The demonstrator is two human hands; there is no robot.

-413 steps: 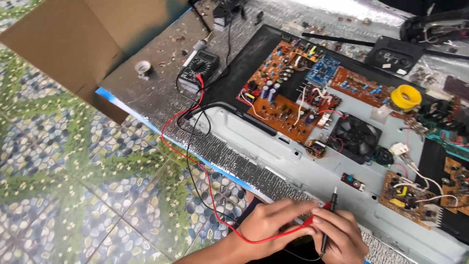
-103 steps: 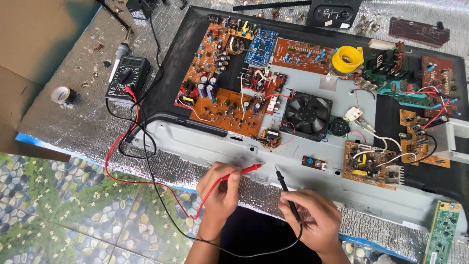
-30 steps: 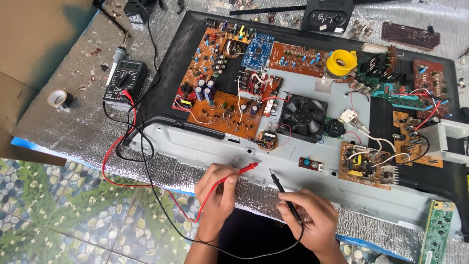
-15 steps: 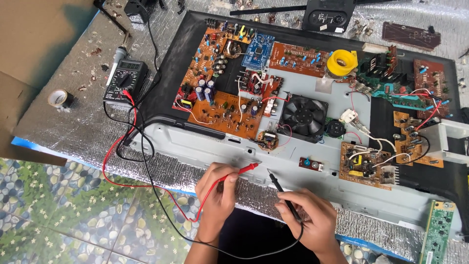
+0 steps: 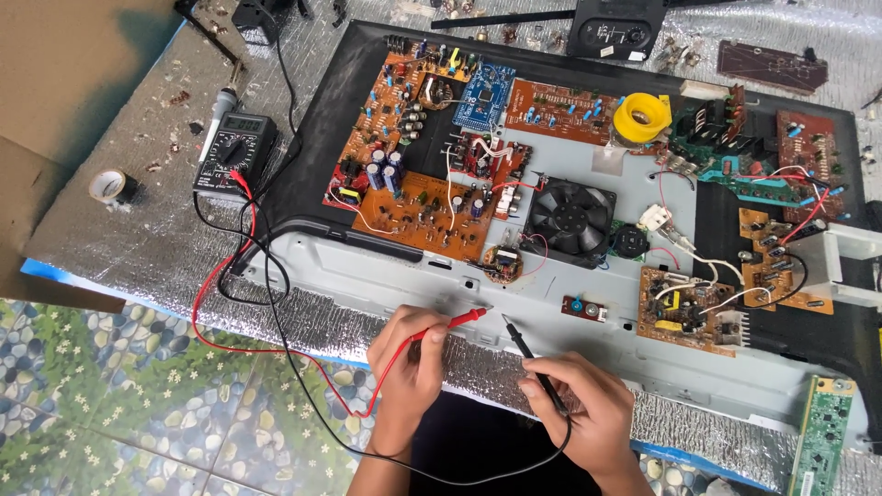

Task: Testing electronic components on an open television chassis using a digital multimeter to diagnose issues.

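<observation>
Left hand grips red probe, tip pointing right. Right hand closed around black probe, tip pointing far-left. Tips near each other, apart, above grey panel. Meter far left.

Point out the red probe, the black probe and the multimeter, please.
red probe (image 5: 457, 320), head view, on its red handle just past the left hand's fingers.
black probe (image 5: 520, 343), head view, on its shaft above the right hand.
multimeter (image 5: 234, 152), head view, on its dial.
</observation>
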